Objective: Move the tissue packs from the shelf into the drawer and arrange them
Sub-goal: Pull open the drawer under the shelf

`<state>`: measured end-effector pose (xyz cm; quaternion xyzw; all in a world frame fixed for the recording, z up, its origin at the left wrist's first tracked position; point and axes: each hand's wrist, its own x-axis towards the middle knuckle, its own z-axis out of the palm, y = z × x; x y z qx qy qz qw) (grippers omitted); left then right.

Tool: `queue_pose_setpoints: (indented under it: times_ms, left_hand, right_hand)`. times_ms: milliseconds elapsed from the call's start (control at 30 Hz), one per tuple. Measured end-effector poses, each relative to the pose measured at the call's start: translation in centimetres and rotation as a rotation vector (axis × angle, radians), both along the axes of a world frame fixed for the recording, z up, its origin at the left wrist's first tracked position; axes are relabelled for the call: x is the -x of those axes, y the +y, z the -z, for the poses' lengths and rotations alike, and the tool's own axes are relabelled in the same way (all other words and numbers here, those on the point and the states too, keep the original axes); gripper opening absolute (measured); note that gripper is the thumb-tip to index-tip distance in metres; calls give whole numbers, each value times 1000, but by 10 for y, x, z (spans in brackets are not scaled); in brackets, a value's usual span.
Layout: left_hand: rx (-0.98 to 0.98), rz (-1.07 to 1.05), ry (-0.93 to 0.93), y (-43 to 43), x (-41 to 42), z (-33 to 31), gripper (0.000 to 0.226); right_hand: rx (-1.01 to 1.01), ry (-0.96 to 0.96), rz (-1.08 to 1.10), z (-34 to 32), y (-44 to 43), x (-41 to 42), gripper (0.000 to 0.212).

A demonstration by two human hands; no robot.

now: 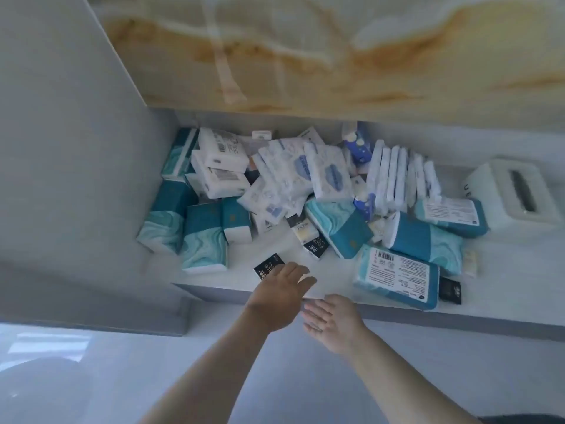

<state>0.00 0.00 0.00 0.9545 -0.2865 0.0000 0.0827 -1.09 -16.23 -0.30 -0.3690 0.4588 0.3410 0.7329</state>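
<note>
A white shelf (269,249) under a marbled wall panel holds a jumble of tissue packs. Several teal packs (201,240) stand at the left, and white packs with blue print (330,175) are piled in the middle. A teal pack lies label-up (397,275) near the front edge. A small black pack (267,267) lies just ahead of my left hand (279,296), which reaches over the shelf's front edge with fingers straight and holds nothing. Beside it, my right hand (331,321) hovers below the edge with its fingers spread and empty. No drawer is in view.
A white tissue box (513,194) with a slot on top stands at the shelf's right end. A grey side wall (76,148) closes the shelf on the left. Another small black pack (449,290) lies at the front right.
</note>
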Motion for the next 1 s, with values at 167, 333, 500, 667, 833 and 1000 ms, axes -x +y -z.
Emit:
queue_pose_setpoints:
  times_ms: [167,333,500,667,833,1000]
  left_hand:
    - [-30,48,-72,0,8,23,49]
    - [-10,-8,-64,0,24,23,58]
    - [51,-81,-29,2,67,25,66]
    - [52,-145,102,9,88,15,67]
    - [-124,-215,264,11,97,12,74]
    - [-173,-257,382,6,115,10,65]
  right_hand:
    - [-68,-75,175,23,8,3,21]
    - [-129,-168,241,32,11,13,19]
    - [-153,-271,230,39,18,29,23]
    - [-26,-301,106,28,10,52,22]
    - [569,-291,-628,0,-4,73,28]
    - [1344,-823,-1231,-11,-16,89,27]
